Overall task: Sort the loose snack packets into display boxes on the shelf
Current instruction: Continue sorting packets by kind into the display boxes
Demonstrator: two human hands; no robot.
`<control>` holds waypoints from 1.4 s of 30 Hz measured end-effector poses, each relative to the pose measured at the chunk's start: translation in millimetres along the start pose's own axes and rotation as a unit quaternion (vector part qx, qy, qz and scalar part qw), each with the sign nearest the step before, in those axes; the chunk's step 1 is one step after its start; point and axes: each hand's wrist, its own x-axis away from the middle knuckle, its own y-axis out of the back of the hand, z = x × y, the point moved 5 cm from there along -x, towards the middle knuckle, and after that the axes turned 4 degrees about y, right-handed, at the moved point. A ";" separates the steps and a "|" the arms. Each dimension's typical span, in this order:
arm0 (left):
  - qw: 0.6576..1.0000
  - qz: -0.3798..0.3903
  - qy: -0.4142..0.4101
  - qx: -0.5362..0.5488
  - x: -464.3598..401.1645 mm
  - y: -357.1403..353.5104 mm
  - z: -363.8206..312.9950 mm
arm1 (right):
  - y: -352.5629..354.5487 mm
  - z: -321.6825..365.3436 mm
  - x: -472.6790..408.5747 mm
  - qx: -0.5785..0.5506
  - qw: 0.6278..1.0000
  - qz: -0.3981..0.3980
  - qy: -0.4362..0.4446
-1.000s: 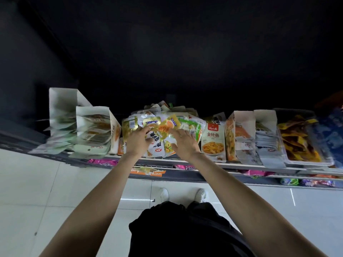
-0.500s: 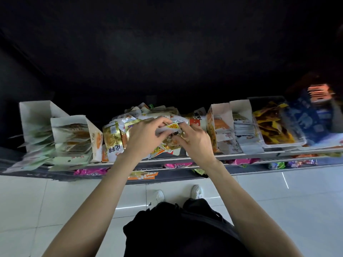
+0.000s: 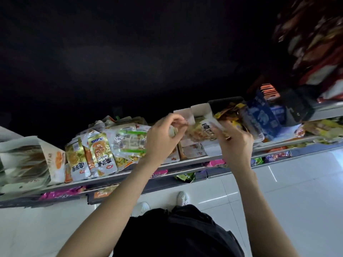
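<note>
The right hand [image 3: 235, 145] has its grip clamped on one pale snack packet [image 3: 202, 133], held above the shelf [image 3: 130, 174]. The left hand [image 3: 161, 138] pinches thumb and forefinger together at the packet's 9 o'clock edge; whether they touch it is unclear. Behind the packet, at its 12 o'clock, stand two open white display boxes [image 3: 201, 110], side by side. At the left hand's 9 o'clock lies a heap of loose packets [image 3: 104, 147], too jumbled to count. At 9 o'clock of the heap, one more white box [image 3: 53, 160] stands full. At the right hand's 2 o'clock sits one blue box [image 3: 263, 117], blurred.
</note>
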 end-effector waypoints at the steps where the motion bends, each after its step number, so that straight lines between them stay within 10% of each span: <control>1: 0.998 -0.011 0.062 0.025 -0.3 -8.7 13.1 | 5.9 -13.4 -3.2 -0.002 0.999 -0.019 -0.043; 9: 0.947 0.114 0.298 -0.045 13.5 -78.6 81.3 | -25.8 -59.9 -28.5 0.047 0.998 -0.035 -0.001; 19: 0.940 0.091 0.322 -0.062 19.9 -98.6 86.3 | -114.4 -81.5 -23.8 0.289 0.880 0.345 0.153; 29: 0.948 0.067 0.304 -0.062 23.8 -78.5 77.7 | -75.2 -44.0 -9.1 0.012 0.973 0.157 0.167; 35: 0.960 -0.136 0.225 -0.097 83.7 26.4 81.1 | -118.5 43.3 33.0 -0.100 0.936 0.291 0.169; 42: 0.881 -0.136 0.415 -0.183 162.8 134.1 198.0 | -217.7 137.8 80.8 -0.093 0.867 0.459 0.168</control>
